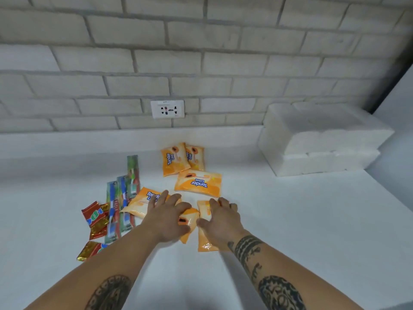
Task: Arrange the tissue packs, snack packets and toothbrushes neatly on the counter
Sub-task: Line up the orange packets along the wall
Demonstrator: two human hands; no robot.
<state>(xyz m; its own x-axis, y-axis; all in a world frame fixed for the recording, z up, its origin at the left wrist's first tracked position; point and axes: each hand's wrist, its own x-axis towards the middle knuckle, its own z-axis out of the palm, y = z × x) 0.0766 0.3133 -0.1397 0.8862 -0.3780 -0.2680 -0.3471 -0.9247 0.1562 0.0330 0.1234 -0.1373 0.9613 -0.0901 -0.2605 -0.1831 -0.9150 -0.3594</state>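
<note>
Hands lie on orange tissue packs near the middle of a white counter [290,220]. The left hand [166,218] has its fingers spread wide. Its fingertips rest on the left tissue pack [138,204] and its palm covers part of the middle tissue pack [192,214]. The right hand [221,220] lies on top of the right tissue pack [205,245], with its fingers a little apart and a little bent and its thumb by the pack's left edge. I cannot tell if it grips the pack or only presses on it. The middle and right packs lie just beside each other between the two hands. At 12 o'clock from the hands lies the sideways tissue pack [197,183], with its writing upside down. Past it, still at 12 o'clock, the back left tissue pack [174,158] overlaps the back right tissue pack [196,157], close to the wall. At 9 o'clock from the hands lie the toothbrushes [121,204] in their long packs, bunched together and crossing over each other. The left tissue pack touches them. Red and gold snack packets [96,217] lie at 9 o'clock from the toothbrushes, partly under them, and one more snack packet [89,250] lies at 8 o'clock. White foam blocks [319,139] sit stacked at 2 o'clock, against the brick wall [201,63]. A wall socket [167,109] is at 12 o'clock.
</note>
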